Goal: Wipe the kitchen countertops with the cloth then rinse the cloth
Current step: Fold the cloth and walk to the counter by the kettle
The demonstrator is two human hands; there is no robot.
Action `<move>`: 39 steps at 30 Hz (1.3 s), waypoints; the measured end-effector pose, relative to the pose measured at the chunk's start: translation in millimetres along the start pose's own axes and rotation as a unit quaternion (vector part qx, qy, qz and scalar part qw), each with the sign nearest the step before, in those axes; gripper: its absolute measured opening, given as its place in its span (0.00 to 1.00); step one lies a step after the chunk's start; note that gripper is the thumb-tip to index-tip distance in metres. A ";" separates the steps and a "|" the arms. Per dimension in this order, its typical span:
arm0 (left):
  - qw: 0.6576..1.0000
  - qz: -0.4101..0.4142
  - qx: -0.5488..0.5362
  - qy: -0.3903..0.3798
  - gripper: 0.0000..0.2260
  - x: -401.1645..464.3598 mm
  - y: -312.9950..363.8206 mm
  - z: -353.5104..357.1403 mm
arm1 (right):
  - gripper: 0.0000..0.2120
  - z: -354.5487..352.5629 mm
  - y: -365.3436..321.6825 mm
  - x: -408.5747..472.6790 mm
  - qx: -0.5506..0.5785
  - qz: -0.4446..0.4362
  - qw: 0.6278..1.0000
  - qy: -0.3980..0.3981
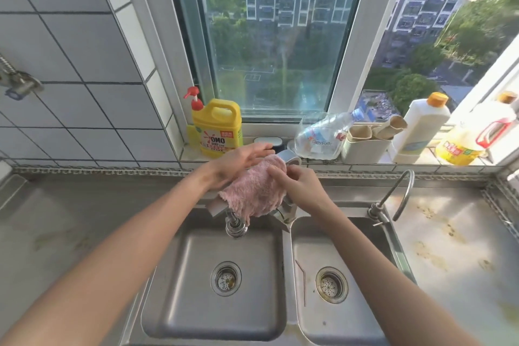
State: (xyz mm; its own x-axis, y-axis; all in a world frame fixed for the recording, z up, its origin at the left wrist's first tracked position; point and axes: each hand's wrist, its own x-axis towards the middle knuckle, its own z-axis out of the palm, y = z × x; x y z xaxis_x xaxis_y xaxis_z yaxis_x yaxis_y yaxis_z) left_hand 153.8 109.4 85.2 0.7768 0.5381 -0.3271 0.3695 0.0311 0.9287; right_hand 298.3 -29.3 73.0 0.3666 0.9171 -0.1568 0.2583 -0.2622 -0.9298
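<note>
A fluffy pink cloth (254,191) is draped over the top of the steel faucet (235,226) above the double sink (286,250). My left hand (238,163) lies flat with straight fingers on the cloth's upper left side. My right hand (300,185) pinches the cloth's right edge with curled fingers. The faucet's spout end pokes out below the cloth over the left basin. No running water shows.
On the sill stand a yellow detergent jug (217,128), a clear plastic bottle (323,135), a white holder (365,143), a white bottle (421,126) and an oil bottle (471,140). A thin curved tap (398,194) rises at the right basin's back. Stained steel countertop (455,233) flanks the sink.
</note>
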 end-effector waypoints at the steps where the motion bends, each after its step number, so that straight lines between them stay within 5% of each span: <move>1: 1.000 0.001 -0.007 -0.017 0.21 3.1 -0.5 -0.7 | 0.22 0.0 -1.9 -0.3 0.003 0.006 1.000 0.002; 4: 0.998 0.009 0.058 0.026 0.13 4.5 -0.5 -5.1 | 0.25 -1.5 -6.9 -2.5 -0.012 0.009 1.000 0.001; 9: 0.972 0.095 0.187 0.108 0.13 -14.9 15.5 -16.8 | 0.22 -10.9 -22.8 -12.2 -0.076 -0.037 0.996 0.006; 13: 0.949 0.198 0.197 0.145 0.08 -45.2 47.2 -8.8 | 0.07 -26.3 -46.8 -36.3 -0.102 -0.134 0.984 0.062; 18: 0.925 0.290 0.187 0.158 0.06 -95.3 53.9 21.7 | 0.05 -36.8 -62.8 -92.3 -0.024 -0.225 0.967 0.117; 23: 0.901 0.326 0.269 0.101 0.14 -133.6 18.7 68.0 | 0.05 -29.2 -29.5 -158.2 -0.054 -0.206 0.963 0.165; 33: 0.962 0.174 0.209 0.039 0.08 -207.0 -126.2 148.5 | 0.06 -27.6 88.8 -281.6 -0.114 -0.070 0.973 0.187; 39: 0.983 0.019 0.137 0.119 0.07 -271.7 -193.1 206.0 | 0.05 -47.9 139.4 -325.6 -0.058 -0.035 0.979 0.190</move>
State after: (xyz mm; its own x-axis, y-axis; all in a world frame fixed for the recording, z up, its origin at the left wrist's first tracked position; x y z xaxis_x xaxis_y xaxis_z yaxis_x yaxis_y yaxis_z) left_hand -23.5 -216.3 -41.3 0.6630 0.7178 -0.2127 0.4922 -0.2038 0.8463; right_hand 257.8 -378.9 10.3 0.6445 0.7621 0.0616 0.3870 -0.2557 -0.8859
